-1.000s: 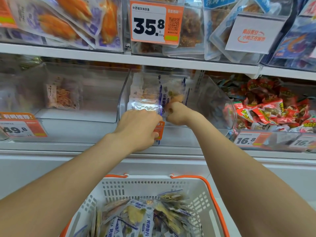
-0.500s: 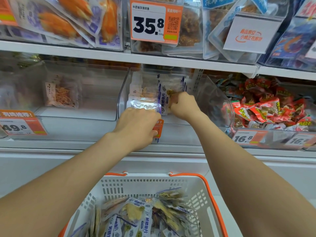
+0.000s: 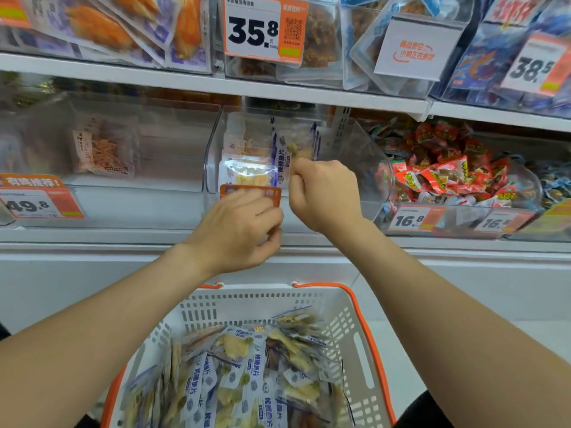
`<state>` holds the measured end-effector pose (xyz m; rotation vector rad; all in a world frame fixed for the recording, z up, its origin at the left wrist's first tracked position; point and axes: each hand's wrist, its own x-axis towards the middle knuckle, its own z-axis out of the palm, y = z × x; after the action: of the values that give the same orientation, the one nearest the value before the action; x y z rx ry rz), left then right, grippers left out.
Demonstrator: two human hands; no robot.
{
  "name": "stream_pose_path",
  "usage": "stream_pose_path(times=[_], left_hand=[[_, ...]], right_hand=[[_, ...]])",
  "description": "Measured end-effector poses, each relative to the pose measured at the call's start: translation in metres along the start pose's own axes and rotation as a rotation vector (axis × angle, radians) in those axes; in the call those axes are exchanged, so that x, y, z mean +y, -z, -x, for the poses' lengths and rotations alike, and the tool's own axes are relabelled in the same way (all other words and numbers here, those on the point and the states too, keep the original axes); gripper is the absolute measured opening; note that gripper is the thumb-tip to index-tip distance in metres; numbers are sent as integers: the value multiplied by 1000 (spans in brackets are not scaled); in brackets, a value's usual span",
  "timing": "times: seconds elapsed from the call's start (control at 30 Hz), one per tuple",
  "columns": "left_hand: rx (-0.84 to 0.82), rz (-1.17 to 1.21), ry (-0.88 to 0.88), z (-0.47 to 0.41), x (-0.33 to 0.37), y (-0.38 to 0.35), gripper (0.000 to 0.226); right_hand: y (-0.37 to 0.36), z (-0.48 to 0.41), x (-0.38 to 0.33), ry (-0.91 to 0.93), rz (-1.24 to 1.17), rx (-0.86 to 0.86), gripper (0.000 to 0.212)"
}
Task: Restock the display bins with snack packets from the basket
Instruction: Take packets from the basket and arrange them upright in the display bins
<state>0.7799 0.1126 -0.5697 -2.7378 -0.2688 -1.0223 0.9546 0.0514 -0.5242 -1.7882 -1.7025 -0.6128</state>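
the middle bin (image 3: 355, 156) on the lower shelf (image 3: 123, 239) holds only a handful of packets, bunched at its left side, so i'd say the restocking here has barely begun. the right hand (image 3: 324, 196) reaches over the bin's front edge, and its fingers (image 3: 298, 173) pinch the bottom of an upright packet (image 3: 296, 143), which stands just beside a flat packet (image 3: 247, 174) that catches the glare. the left hand (image 3: 238, 230) sits lower, against the bin's front wall below its orange tag (image 3: 250, 193). its fingers are curled, but i cannot tell whether they grip anything.

below the shelf's front edge, the white basket (image 3: 355, 319) with its orange rim is heaped with basket packets (image 3: 247, 372), so most of the work is left. the left-hand bin (image 3: 170, 143) shows just one packet, while the red sweets (image 3: 448, 180) to the right look well stocked.

as for writing, the packets carry blue chinese characters that i can't read with any confidence. price tags read 35.8 (image 3: 253, 32) with a qr code, 49.8 (image 3: 27, 205), 16.8 (image 3: 408, 220) and 38.5 (image 3: 531, 69). a white card (image 3: 417, 50) bears orange chinese script.
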Motion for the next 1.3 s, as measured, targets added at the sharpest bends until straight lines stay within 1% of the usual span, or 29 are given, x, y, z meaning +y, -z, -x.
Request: stream_pose_path(times=[0.03, 0.07, 0.1, 0.17, 0.23, 0.27, 0.37, 0.43, 0.5, 0.57, 0.6, 0.63, 0.67, 0.7, 0.73, 0.8, 0.97, 1.03, 1.07, 1.1, 1.13, 1.2, 1.23, 1.27, 1.3], left_hand=[[-126, 41, 14, 6, 3, -2, 16], [-290, 63, 49, 14, 7, -5, 18], [-472, 69, 92, 21, 11, -9, 19], [-735, 83, 145, 38, 21, -18, 20], [-917, 112, 188, 54, 30, -27, 19], [-997, 128, 216, 64, 33, -32, 18], [-1225, 150, 290, 91, 43, -46, 19], [-1324, 132, 336, 107, 46, -53, 20], [-1371, 82, 367, 125, 47, -60, 16], [-1416, 12, 374, 142, 48, -66, 16], [-1461, -32, 365, 150, 49, -69, 19], [-1504, -75, 351, 157, 49, -72, 30], [-1538, -98, 347, 166, 50, -79, 49], [-1557, -95, 364, 175, 49, -85, 66], [-1570, -89, 387, 182, 48, -91, 78], [-1560, -85, 426, 195, 43, -102, 88], [-1483, -160, 405, 202, 40, -104, 94], [-1449, -144, 423, 199, 37, -103, 96], [-1434, -127, 445, 199, 36, -103, 96], [-1417, -127, 452, 199, 36, -102, 89], [-1394, -126, 470, 198, 34, -101, 73], [-1343, -121, 519, 196, 30, -97, 30], [-1313, -126, 531, 194, 30, -94, 17], [-1285, -130, 538, 192, 30, -90, 11], [-1247, -134, 548, 189, 30, -87, 12]], right_hand=[[2, 11, -6, 40, -4, -16, 22], [4, 21, -13, 69, 5, -59, 21], [2, 32, -18, 81, 26, -134, 22], [-4, 55, -28, 68, 81, -373, 23], [-13, 80, -36, 38, 119, -651, 21], [-17, 92, -39, 29, 128, -761, 18], [-31, 131, -44, 32, 166, -977, 14], [-38, 156, -47, 72, 205, -1087, 10], [-43, 176, -51, 113, 223, -1173, 3], [-49, 191, -52, 154, 231, -1218, 14], [-51, 196, -54, 169, 234, -1233, 16], [-54, 198, -55, 177, 225, -1236, 12], [-56, 198, -57, 176, 211, -1244, 6], [-59, 198, -59, 176, 193, -1251, 4], [-62, 196, -61, 179, 185, -1259, 6], [-68, 191, -64, 187, 159, -1266, 11], [-80, 182, -72, 200, 132, -1273, 4], [-85, 181, -72, 198, 119, -1291, 15], [-85, 179, -73, 196, 112, -1300, 18], [-86, 179, -72, 187, 115, -1312, 14], [-85, 178, -71, 182, 118, -1318, 6], [-86, 176, -68, 142, 117, -1319, 15], [-86, 175, -66, 124, 111, -1324, 14], [-84, 173, -65, 110, 109, -1320, 10], [-84, 171, -64, 98, 116, -1325, 7]])
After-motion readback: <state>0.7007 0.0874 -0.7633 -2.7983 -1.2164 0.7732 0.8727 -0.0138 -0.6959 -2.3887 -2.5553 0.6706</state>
